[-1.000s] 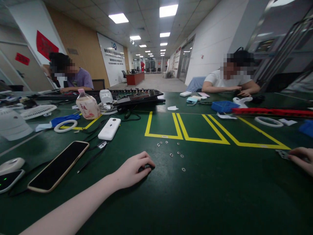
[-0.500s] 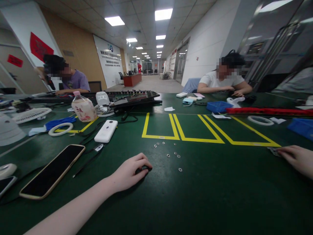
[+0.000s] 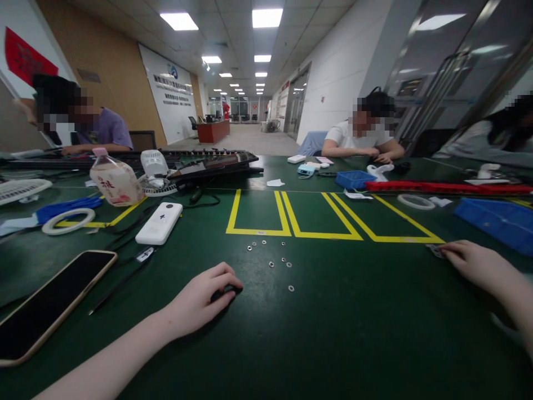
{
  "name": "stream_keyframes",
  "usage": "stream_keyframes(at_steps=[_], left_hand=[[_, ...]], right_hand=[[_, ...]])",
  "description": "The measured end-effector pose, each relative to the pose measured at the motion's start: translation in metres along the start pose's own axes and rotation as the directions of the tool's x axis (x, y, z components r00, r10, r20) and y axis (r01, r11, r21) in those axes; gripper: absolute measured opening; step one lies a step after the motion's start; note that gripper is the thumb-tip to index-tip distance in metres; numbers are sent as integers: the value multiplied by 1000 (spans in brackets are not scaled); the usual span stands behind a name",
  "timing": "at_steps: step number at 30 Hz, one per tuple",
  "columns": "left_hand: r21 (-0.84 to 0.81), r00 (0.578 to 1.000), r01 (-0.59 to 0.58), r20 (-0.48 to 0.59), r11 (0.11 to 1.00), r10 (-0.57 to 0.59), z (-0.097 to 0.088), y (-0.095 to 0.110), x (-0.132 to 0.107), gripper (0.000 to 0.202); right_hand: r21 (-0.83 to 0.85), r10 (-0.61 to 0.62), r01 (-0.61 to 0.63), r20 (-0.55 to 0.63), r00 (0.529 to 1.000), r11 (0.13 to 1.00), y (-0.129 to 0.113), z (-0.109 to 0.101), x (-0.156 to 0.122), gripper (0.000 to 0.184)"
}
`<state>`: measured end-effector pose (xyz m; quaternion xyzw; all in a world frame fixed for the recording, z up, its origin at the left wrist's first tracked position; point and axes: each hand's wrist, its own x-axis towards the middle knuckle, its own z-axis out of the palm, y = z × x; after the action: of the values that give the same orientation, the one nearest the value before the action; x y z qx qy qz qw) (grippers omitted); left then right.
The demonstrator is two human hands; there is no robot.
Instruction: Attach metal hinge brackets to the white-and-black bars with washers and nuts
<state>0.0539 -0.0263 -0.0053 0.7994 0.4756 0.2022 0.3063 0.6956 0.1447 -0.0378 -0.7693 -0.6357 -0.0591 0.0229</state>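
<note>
My left hand [image 3: 202,300] rests on the green table, fingers curled and thumb tip close to the index fingertip. Whatever may be between those tips is too small or hidden to make out. Beyond it and to its right lie several small metal rings [image 3: 271,265], which look like nuts and washers, scattered below the yellow tape frames. At the right, my right hand [image 3: 478,265] pinches the end of a small flat grey metal piece [image 3: 435,251], low over or touching the table by the corner of the rightmost tape frame [image 3: 410,240].
On the left are a phone [image 3: 54,303], a white power bank [image 3: 159,223] with a cable, a bottle [image 3: 116,180] and a white ring [image 3: 69,221]. A blue bin [image 3: 495,223] stands at the right. Several people sit across the table, one in a white shirt [image 3: 347,139].
The view has turned to the right, so things appear shifted left and more of the blue bin and right forearm shows. Both hands keep nearly the same places on the table.
</note>
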Motion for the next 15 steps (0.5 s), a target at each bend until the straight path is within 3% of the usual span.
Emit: stream_keyframes(at_steps=[5,11,13,15], left_hand=[[18,1000,15,2,1000,-15,1,-1,2,22],[37,1000,4,8,999,-5,3,-3,4,23],[37,1000,7,13,999,-8,3,-3,4,24],[38,1000,10,19,999,-10,3,-4,4,25]], right_hand=[[20,-1,-1,58,998,1000,4,0,5,30],[30,34,-35,36,999,999,8,0,2,33],[-37,48,-49,-39,998,998,4,-2,-5,39],[-108,129,-152,-198,972,982,-4,-3,-13,61]])
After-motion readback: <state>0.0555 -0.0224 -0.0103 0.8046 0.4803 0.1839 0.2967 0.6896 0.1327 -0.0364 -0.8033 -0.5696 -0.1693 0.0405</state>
